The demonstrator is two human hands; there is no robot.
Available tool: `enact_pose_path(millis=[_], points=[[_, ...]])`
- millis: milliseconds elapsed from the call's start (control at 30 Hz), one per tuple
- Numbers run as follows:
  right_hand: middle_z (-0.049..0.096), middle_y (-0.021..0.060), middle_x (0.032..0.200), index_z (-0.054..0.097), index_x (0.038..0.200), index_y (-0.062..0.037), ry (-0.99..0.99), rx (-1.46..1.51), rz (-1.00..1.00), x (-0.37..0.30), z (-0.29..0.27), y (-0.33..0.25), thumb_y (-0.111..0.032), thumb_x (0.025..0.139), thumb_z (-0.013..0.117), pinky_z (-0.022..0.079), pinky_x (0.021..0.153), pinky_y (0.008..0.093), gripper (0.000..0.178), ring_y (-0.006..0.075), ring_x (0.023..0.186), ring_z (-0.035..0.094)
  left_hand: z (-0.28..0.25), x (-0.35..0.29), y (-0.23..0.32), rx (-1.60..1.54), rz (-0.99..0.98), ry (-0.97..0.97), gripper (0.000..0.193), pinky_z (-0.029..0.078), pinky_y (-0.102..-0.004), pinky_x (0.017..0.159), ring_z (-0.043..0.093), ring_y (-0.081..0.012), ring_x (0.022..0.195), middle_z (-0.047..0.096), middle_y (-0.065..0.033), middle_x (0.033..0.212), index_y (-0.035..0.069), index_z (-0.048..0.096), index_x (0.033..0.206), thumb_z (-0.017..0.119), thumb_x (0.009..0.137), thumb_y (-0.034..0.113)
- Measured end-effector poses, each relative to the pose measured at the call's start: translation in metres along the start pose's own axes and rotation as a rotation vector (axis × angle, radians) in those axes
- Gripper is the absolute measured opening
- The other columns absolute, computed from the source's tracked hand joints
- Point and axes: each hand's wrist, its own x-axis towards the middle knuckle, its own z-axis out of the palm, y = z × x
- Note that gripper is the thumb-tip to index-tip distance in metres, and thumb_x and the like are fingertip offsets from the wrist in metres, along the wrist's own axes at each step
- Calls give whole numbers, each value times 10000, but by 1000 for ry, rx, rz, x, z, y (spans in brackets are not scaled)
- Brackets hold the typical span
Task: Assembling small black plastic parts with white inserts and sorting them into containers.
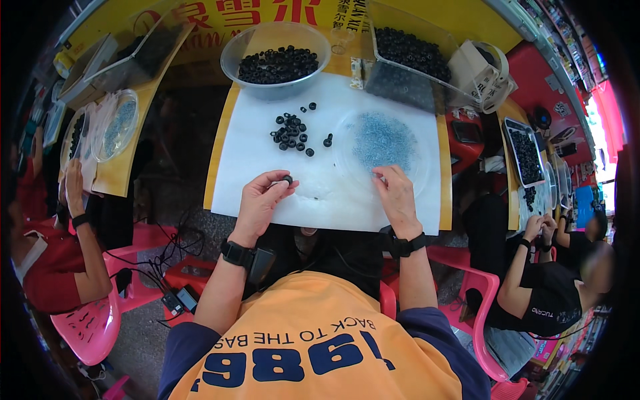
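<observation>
Two bare hands of mine are over the white sheet (243, 150) on the yellow table (216, 155). My left hand (258, 205) has its thumb and first finger closed on one black ring (287, 179), which shows at the tips, just above the near part of the sheet. My right hand (399, 197) is at the near side of a clear round tray (343, 160) spread with tiny blue bits (385, 137); the fingers (381, 174) there are drawn close together at the tips, but I cannot tell whether they pinch a bit.

Beyond my left hand lies a loose heap of black rings (289, 132), a few of them apart from the rest. A small black pair (327, 140) sits between the heap and the tray. At the far edge stands a clear bowl (267, 88) part filled with more rings, and to its right a clear box (400, 83) holds a big pile of dark pieces (412, 53). A pale cloth bag (475, 72) is beside the box. Another person (57, 267) works off to my left, and a person in black (543, 297) off to my right.
</observation>
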Motion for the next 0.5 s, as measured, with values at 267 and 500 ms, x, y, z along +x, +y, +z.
enact_pose_path(millis=[267,500], points=[[649,136,943,674,1080,-18,29,-48,69,-4,-13,-15,26,832,622,510,737,371,257,295,795,627,4,-1,3,12,-10,18,221,564,-307,899,685,-231,1028,668,-102,1072,-28,636,1170,608,953,3],[636,86,902,687,1100,-22,26,114,95,-11,-24,-23,1,856,647,494,706,297,249,187,742,596,8,-1,5,94,-27,19,242,569,-298,883,688,-224,1012,666,-101,1072,-34,628,1187,615,947,-3]])
